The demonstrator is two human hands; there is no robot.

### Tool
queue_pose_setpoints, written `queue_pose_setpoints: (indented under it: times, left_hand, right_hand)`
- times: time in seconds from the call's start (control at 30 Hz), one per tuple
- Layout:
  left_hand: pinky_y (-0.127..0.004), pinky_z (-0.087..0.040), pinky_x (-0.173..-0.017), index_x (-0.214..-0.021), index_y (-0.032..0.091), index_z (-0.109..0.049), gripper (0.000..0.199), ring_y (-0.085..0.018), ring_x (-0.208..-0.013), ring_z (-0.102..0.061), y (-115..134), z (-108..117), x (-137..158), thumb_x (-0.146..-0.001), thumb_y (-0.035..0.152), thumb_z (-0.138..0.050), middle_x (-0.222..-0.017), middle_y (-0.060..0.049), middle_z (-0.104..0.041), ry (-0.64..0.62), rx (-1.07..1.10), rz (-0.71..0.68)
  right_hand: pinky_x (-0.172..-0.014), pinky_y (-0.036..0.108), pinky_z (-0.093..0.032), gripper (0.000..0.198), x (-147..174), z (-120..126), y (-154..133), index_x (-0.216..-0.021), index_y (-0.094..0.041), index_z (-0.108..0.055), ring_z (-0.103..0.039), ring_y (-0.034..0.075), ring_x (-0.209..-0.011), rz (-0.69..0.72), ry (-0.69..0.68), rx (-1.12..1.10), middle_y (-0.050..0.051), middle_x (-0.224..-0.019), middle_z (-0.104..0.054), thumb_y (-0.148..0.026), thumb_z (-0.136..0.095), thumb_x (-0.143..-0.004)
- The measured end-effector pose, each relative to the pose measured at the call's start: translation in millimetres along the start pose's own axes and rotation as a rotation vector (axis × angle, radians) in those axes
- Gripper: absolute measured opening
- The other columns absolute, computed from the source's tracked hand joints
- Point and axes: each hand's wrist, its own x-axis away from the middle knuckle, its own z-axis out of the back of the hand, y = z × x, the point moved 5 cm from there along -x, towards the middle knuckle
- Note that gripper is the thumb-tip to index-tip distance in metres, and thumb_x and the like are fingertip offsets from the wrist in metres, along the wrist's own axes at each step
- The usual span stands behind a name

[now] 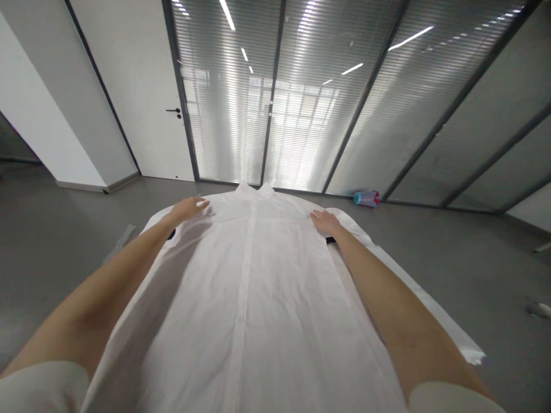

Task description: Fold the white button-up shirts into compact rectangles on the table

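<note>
A white button-up shirt [275, 275] lies spread out in front of me, its collar at the far end and its buttoned placket running down the middle. On the upper chest near one shoulder rests my left hand [188, 209], open, with its fingers stretched toward the collar. My right hand [326, 222] lies near the opposite shoulder, also open, fingers on the cloth and pointing inward. One long sleeve [426, 298] extends outward beyond my right forearm. The other sleeve is mostly hidden by my left arm. Small dark patches show beside the shirt near both wrists; what they belong to is hidden.
Beyond the shirt stands a glass partition [301, 115] with blinds and dark frames. A white door [142, 86] and a pillar [55, 97] are at the left. A blue and red patterned object [367, 198] lies on the grey floor [447, 246] by the partition.
</note>
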Motion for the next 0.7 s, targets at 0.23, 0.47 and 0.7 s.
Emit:
queue_pose_setpoints:
  times: [0.23, 0.47, 0.7]
  left_hand:
    - [-0.077, -0.013, -0.106, -0.155, 0.022, -0.037, 0.096, -0.054, -0.143, -0.022, 8.5, -53.7, 9.7, -0.082, 0.083, -0.036, -0.162, -0.02, -0.026, -0.08, -0.22, 0.049]
    - [-0.079, -0.01, -0.106, -0.159, 0.024, -0.026, 0.103, -0.055, -0.146, -0.013, -13.2, -50.4, 0.1, -0.079, 0.088, -0.028, -0.165, -0.015, -0.016, -0.129, -0.277, 0.13]
    - [-0.077, -0.01, -0.108, -0.159, 0.025, -0.027, 0.097, -0.053, -0.146, -0.013, -16.8, -46.3, 2.9, -0.083, 0.084, -0.027, -0.166, -0.013, -0.015, -0.116, -0.275, 0.14]
  right_hand:
    - [-0.115, 0.062, -0.014, 0.073, -4.8, -50.3, -8.2, -0.16, -0.034, -0.021, -0.014, 0.045, -0.149, -0.163, -0.08, 0.089, 0.01, -0.167, -0.014, -0.07, -0.018, -0.096]
    - [-0.117, 0.061, -0.011, 0.08, -21.6, -54.3, -23.8, -0.161, -0.031, -0.018, -0.01, 0.042, -0.15, -0.112, -0.091, 0.073, 0.009, -0.167, -0.012, -0.074, -0.016, -0.093]
    - [-0.12, 0.057, -0.007, 0.094, -16.4, -50.6, -0.9, -0.161, -0.017, -0.018, -0.009, 0.039, -0.152, -0.204, -0.073, 0.077, 0.013, -0.167, -0.007, -0.078, -0.015, -0.091]
